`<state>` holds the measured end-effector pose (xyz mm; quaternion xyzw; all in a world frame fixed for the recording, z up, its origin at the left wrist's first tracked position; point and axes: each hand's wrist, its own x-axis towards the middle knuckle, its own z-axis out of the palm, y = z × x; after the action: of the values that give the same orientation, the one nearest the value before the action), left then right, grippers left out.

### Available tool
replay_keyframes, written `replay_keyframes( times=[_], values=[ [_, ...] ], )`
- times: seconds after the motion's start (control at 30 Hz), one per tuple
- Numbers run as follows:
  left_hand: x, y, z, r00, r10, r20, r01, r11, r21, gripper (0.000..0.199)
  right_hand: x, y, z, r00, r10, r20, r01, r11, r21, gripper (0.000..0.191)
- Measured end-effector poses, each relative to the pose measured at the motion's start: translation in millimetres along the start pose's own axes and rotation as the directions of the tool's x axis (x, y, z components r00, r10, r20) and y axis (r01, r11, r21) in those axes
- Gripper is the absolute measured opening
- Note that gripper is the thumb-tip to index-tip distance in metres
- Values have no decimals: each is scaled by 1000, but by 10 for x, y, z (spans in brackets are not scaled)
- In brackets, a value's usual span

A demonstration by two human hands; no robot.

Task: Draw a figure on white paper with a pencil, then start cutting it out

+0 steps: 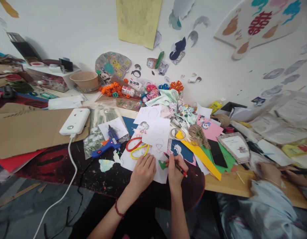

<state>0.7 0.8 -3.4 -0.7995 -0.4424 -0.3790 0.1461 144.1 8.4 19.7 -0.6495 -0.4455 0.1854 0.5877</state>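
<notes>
My right hand [175, 169] is closed round a red-and-black pencil [181, 170], its tip near a white sheet [157, 132] that bears a faint line drawing of a figure. My left hand [143, 171] lies on the paper at the lower left of the drawing, its fingers lowered and loosely bent with nothing seen in them. Just above it are scissors with red and yellow handle loops [140, 151]; papers cover their blades. A scrap of green [162, 164] shows between my hands. Farther left, a blue glue gun [108, 142] lies on the dark table.
A white power bank [75, 121] with a cable sits on cardboard [39, 127] at left. To the right lie a yellow strip [202, 157], a black phone [217, 153] and twine [198, 135]. Crochet flowers [112, 89] line the wall. Another person's sleeve [273, 202] is at far right.
</notes>
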Motion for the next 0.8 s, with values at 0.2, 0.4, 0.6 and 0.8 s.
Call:
replay_keyframes(
  times=[0.2,0.4,0.6,0.8],
  values=[
    [1,-3,-1,1000,4,7,-4,1000,3,23,-4,-4,1,1000,-11,-4,11,1000,-4,42],
    [8,-1,-15,1000,15,13,-15,1000,11,22,-33,23,-13,999,-9,-52,8,1000,-25,41],
    [10,4,-11,1000,8,13,-8,1000,9,22,-26,-16,-51,1000,17,-18,-17,1000,-15,40],
    [10,4,1,1000,-3,15,2,1000,3,23,-11,-28,-29,994,-7,106,16,996,-82,42]
  ],
)
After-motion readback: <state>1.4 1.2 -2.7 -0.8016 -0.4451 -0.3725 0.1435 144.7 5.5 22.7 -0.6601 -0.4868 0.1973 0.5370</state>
